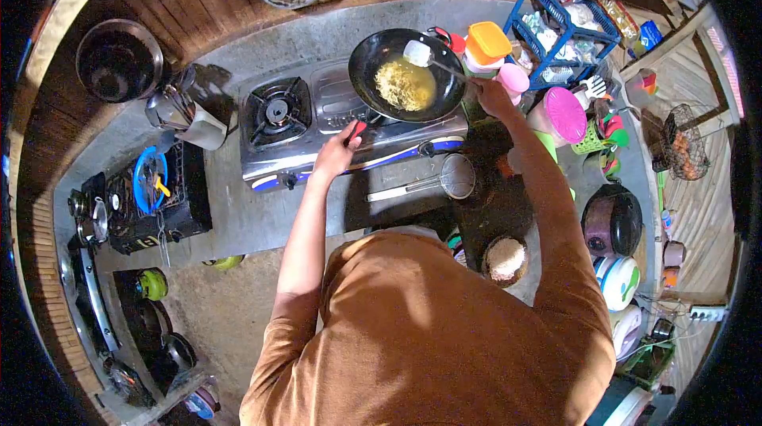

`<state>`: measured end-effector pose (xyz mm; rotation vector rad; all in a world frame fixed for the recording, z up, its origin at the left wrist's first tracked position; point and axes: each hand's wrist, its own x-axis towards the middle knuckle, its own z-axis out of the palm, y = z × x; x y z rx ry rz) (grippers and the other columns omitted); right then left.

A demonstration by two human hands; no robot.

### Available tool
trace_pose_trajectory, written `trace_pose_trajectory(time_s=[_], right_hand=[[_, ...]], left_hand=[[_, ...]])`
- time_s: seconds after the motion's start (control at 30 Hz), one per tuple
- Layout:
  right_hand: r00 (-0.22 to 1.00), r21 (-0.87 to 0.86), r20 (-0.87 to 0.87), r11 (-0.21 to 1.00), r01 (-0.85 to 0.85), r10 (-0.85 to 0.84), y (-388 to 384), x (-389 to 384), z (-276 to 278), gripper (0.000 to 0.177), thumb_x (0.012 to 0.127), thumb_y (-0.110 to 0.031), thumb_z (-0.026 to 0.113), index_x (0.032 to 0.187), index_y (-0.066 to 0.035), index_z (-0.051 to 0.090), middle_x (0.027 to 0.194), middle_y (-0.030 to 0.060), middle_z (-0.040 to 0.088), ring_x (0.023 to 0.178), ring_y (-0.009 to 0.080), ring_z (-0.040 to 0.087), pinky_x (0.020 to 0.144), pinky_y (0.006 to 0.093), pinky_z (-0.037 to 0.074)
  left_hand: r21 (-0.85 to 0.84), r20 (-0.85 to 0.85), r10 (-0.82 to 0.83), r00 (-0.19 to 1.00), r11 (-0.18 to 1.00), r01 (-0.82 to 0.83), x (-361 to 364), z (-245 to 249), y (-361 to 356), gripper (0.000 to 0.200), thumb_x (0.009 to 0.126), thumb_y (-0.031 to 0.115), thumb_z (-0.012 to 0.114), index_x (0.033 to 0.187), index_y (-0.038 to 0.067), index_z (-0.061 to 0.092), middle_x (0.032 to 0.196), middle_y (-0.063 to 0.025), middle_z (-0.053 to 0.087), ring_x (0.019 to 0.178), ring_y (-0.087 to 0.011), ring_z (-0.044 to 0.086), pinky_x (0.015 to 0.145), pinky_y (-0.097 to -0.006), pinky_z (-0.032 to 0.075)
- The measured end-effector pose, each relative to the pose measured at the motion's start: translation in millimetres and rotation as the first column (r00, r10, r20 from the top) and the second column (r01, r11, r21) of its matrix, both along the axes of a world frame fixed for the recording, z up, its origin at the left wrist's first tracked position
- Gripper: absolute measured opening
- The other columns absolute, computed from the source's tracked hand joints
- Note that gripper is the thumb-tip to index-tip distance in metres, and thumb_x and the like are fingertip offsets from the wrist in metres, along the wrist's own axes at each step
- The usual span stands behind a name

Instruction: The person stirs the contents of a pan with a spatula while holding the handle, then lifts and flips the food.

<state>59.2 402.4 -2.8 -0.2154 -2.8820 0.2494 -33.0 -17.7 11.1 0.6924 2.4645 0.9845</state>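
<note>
A black wok (367,69) stands on the right burner of a two-burner gas stove (333,120). Noodles (401,86) lie in it in a yellowish broth. My left hand (336,154) is closed around the wok's red handle (359,130) at its near left side. My right hand (494,99) grips the handle of a spatula (417,53), whose pale blade is inside the wok, at the far edge of the noodles. The left burner (277,111) has nothing on it. In front of the stove, a wire strainer (458,177) lies on the counter.
Orange-lidded container (488,42), pink-lidded tub (565,115) and blue rack (559,33) crowd the right side. A bowl of rice (505,259) sits near my right arm. Left of the stove stand a metal utensil holder (204,129) and a blue basket (149,180).
</note>
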Motion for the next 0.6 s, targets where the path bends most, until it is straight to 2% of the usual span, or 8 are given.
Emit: trace_pose_trajectory(time_s=[0.03, 0.1, 0.17, 0.23, 0.3, 0.4, 0.5, 0.6], right_hand=[[0.986, 0.007, -0.112, 0.993, -0.121, 0.121, 1, -3, -2, 0.031, 0.084, -0.013, 0.055, 0.114, -0.008, 0.062, 0.077, 0.0229, 0.063, 0.071, 0.035, 0.063, 0.07, 0.0437, 0.049], [0.989, -0.1, -0.049, 0.984, -0.146, 0.142, -5, -9, 1, 0.03, 0.086, -0.014, 0.056, 0.114, -0.006, 0.063, 0.068, 0.0154, 0.061, 0.062, 0.0264, 0.061, 0.063, 0.0395, 0.049], [0.971, -0.306, 0.174, 0.946, -0.108, 0.167, -18, -10, 9, 0.03, 0.089, -0.015, 0.054, 0.116, -0.005, 0.061, 0.066, 0.0047, 0.058, 0.056, 0.0161, 0.053, 0.057, 0.0318, 0.045], [0.97, -0.353, 0.155, 0.927, -0.125, 0.19, -25, -7, 16, 0.031, 0.091, -0.017, 0.053, 0.118, -0.005, 0.06, 0.067, -0.0021, 0.053, 0.056, 0.0096, 0.046, 0.054, 0.0264, 0.04], [0.91, -0.651, 0.396, 0.737, 0.182, 0.126, -57, 6, 69, 0.031, 0.09, -0.014, 0.053, 0.12, -0.006, 0.06, 0.069, -0.0023, 0.053, 0.06, 0.0085, 0.046, 0.055, 0.026, 0.039], [0.958, -0.678, 0.199, 0.735, -0.018, 0.207, -46, 21, 67, 0.032, 0.089, -0.011, 0.056, 0.121, -0.007, 0.06, 0.07, -0.0024, 0.054, 0.062, 0.0077, 0.046, 0.057, 0.0246, 0.039], [0.97, -0.637, 0.23, 0.766, 0.091, 0.075, -35, 29, 69, 0.034, 0.087, -0.007, 0.056, 0.121, -0.007, 0.06, 0.072, -0.0014, 0.056, 0.063, 0.0086, 0.048, 0.059, 0.0252, 0.041], [0.996, -0.468, 0.057, 0.883, -0.037, 0.072, -21, 34, 53, 0.031, 0.086, -0.009, 0.058, 0.117, -0.007, 0.062, 0.075, 0.0041, 0.06, 0.065, 0.0116, 0.052, 0.061, 0.0286, 0.044]], left_hand=[[0.009, 0.0, 0.002, 1.0, 1.0, -0.002, -1, -3, 0, 0.049, 0.09, 0.038, 0.054, 0.136, 0.026, 0.043, 0.119, -0.0173, 0.058, 0.112, -0.0351, 0.054, 0.093, -0.0404, 0.043], [0.009, -0.038, 0.007, 0.999, 1.0, -0.007, -1, -6, -1, 0.048, 0.09, 0.038, 0.054, 0.135, 0.026, 0.043, 0.118, -0.0166, 0.058, 0.111, -0.0354, 0.054, 0.092, -0.0421, 0.044], [0.0, -0.039, 0.007, 0.999, 1.0, -0.007, -1, -6, -1, 0.048, 0.09, 0.039, 0.054, 0.135, 0.027, 0.043, 0.118, -0.0167, 0.058, 0.111, -0.0353, 0.054, 0.092, -0.0424, 0.044], [-0.009, -0.039, 0.012, 0.999, 1.0, -0.013, -2, -6, -2, 0.048, 0.089, 0.039, 0.054, 0.135, 0.027, 0.043, 0.118, -0.0168, 0.059, 0.11, -0.0352, 0.055, 0.091, -0.0428, 0.044], [0.015, -0.011, -0.02, 1.0, 1.0, 0.02, -4, -8, -2, 0.051, 0.09, 0.044, 0.053, 0.137, 0.028, 0.042, 0.123, -0.0161, 0.057, 0.113, -0.0362, 0.053, 0.095, -0.0422, 0.042], [0.061, -0.069, -0.013, 0.998, 0.998, 0.017, -5, -17, -1, 0.049, 0.09, 0.039, 0.053, 0.136, 0.028, 0.042, 0.117, -0.0171, 0.059, 0.109, -0.0368, 0.055, 0.09, -0.044, 0.045], [0.022, -0.053, -0.02, 0.998, 1.0, 0.021, -5, -14, -2, 0.049, 0.09, 0.04, 0.053, 0.136, 0.028, 0.042, 0.116, -0.0177, 0.059, 0.109, -0.0373, 0.055, 0.09, -0.0442, 0.045], [0.034, -0.051, -0.034, 0.998, 0.999, 0.036, -8, -18, -3, 0.049, 0.09, 0.04, 0.053, 0.136, 0.028, 0.041, 0.115, -0.0184, 0.059, 0.108, -0.0376, 0.055, 0.09, -0.0443, 0.045]])
